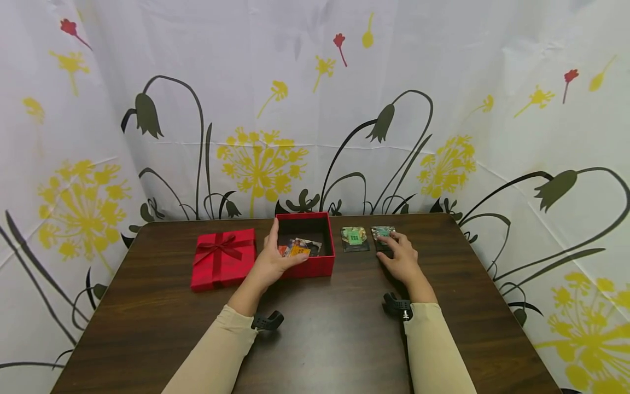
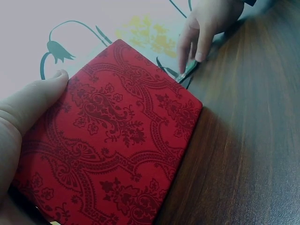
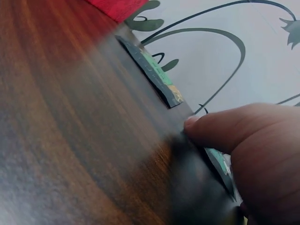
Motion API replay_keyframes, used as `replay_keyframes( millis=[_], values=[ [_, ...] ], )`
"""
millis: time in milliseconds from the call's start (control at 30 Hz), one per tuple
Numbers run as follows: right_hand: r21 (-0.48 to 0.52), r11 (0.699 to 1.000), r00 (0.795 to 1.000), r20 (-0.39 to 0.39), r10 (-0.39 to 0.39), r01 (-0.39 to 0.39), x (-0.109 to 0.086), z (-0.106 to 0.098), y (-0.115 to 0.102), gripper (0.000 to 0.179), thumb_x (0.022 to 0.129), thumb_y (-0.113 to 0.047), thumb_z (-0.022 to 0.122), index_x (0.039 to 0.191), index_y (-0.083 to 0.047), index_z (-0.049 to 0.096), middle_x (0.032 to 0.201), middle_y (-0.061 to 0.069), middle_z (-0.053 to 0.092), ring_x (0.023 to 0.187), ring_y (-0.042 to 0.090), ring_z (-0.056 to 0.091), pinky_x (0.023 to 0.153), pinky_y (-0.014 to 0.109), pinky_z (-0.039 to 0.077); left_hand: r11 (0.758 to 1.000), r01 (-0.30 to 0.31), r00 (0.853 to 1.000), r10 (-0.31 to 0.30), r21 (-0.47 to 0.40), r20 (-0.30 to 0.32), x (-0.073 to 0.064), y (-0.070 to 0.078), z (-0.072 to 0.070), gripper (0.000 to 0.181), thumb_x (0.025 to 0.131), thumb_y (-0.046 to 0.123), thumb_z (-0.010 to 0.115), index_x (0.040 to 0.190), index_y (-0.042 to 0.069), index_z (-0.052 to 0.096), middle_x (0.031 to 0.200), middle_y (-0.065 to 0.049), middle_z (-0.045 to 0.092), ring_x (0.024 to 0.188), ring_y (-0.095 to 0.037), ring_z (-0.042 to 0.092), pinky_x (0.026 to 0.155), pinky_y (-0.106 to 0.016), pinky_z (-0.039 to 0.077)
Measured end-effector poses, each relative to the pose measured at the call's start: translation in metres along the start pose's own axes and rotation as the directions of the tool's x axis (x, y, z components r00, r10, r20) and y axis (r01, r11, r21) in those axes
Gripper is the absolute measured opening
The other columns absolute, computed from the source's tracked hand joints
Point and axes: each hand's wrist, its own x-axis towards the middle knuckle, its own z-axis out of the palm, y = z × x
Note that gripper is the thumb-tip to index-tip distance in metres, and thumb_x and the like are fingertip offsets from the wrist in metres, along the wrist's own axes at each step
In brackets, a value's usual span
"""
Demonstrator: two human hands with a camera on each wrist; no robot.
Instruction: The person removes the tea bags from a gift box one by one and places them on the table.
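Note:
My left hand (image 1: 270,260) grips the open red gift box (image 1: 315,266) at its left side, the thumb reaching over the front rim. In the left wrist view, the box's patterned red side (image 2: 112,136) fills the middle. Several small packets (image 1: 300,248), some orange, lie inside it. My right hand (image 1: 402,261) is over a dark packet with a green label (image 1: 381,232), thumb and fingers spread about it and partly covering it. The right wrist view has the thumb (image 3: 211,129) close to that packet's edge. A similar green-labelled packet (image 1: 355,239) lies flat between the box and my right hand.
The red lid (image 1: 223,258) with a ribbon bow lies left of the box. Box and packets are near the far edge of the dark wooden table (image 1: 325,334). Behind hangs a white curtain (image 1: 295,120) with printed flowers.

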Motion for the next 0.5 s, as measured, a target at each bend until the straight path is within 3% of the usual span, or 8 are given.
replay_keyframes(
  millis=[133,367,500],
  values=[
    [0.080,0.997,1.000,-0.025,0.014,-0.012,0.0004,0.0009,0.0017,0.047,0.106,-0.023,0.073,0.151,-0.011,0.063,0.171,0.023,0.033,0.158,0.051,0.028,0.118,0.075,0.018,1.000,-0.003,1.000,0.003,-0.006,0.005,0.0004,-0.0029,-0.0003,0.132,0.088,0.040,0.092,0.175,0.043,-0.007,0.181,-0.015,0.008,0.160,-0.046,0.026,0.127,-0.072,0.030],
    [0.074,0.997,0.999,-0.038,0.028,-0.026,0.0029,0.0022,0.0036,0.044,0.106,-0.026,0.072,0.148,-0.013,0.065,0.170,0.022,0.035,0.157,0.051,0.030,0.118,0.074,0.018,1.000,-0.010,1.000,0.010,-0.001,0.001,0.0006,-0.0027,-0.0006,0.132,0.088,0.040,0.092,0.175,0.042,-0.007,0.181,-0.016,0.008,0.160,-0.046,0.027,0.127,-0.072,0.030],
    [0.183,0.983,0.991,-0.128,0.051,-0.027,0.0037,0.0024,0.0046,0.037,0.106,-0.019,0.072,0.141,-0.010,0.069,0.167,0.026,0.035,0.155,0.053,0.027,0.120,0.074,0.018,1.000,-0.006,1.000,0.006,0.002,0.002,0.0005,-0.0002,-0.0006,0.133,0.086,0.043,0.093,0.175,0.042,-0.007,0.181,-0.016,0.009,0.159,-0.045,0.029,0.127,-0.072,0.031]
  ],
)
